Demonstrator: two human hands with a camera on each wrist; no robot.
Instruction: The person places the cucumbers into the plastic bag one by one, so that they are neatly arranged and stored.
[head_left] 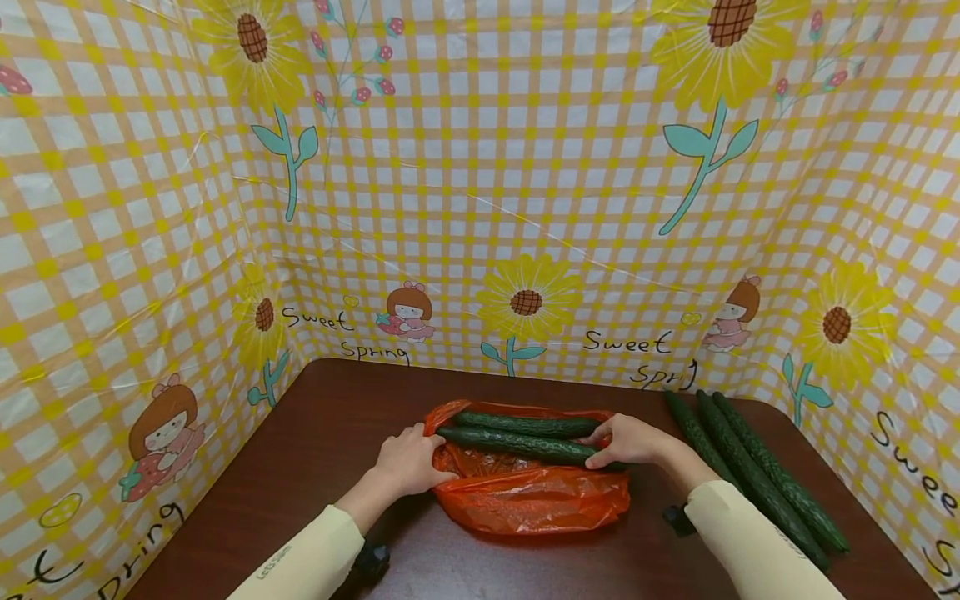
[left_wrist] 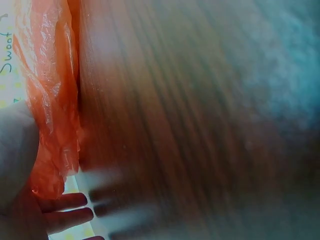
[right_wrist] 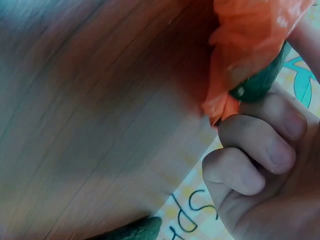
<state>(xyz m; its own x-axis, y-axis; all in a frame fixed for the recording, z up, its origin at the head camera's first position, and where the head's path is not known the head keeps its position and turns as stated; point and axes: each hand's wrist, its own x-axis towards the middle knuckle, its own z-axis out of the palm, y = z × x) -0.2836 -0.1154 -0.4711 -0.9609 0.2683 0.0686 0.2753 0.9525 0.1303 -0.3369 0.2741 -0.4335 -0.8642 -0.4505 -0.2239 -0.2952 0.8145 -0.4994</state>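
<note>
A red-orange plastic bag (head_left: 532, 504) lies with its mouth spread toward the back of the table. Two dark green cucumbers rest side by side in it: a front cucumber (head_left: 510, 443) and a rear cucumber (head_left: 521, 424). At the bag's left end my left hand (head_left: 407, 461) holds the plastic, thumb in front; some of its fingers (left_wrist: 67, 218) stretch out behind the bag. My right hand (head_left: 633, 440) grips the front cucumber near its right end, thumb on its near side. From the right wrist, curled fingers (right_wrist: 257, 140) show below a cucumber tip (right_wrist: 260, 85).
Three more cucumbers (head_left: 765, 475) lie lengthwise at the right of the brown table (head_left: 525, 575), close by the right forearm. Checked cloth walls (head_left: 480, 208) with sunflowers enclose the back and both sides.
</note>
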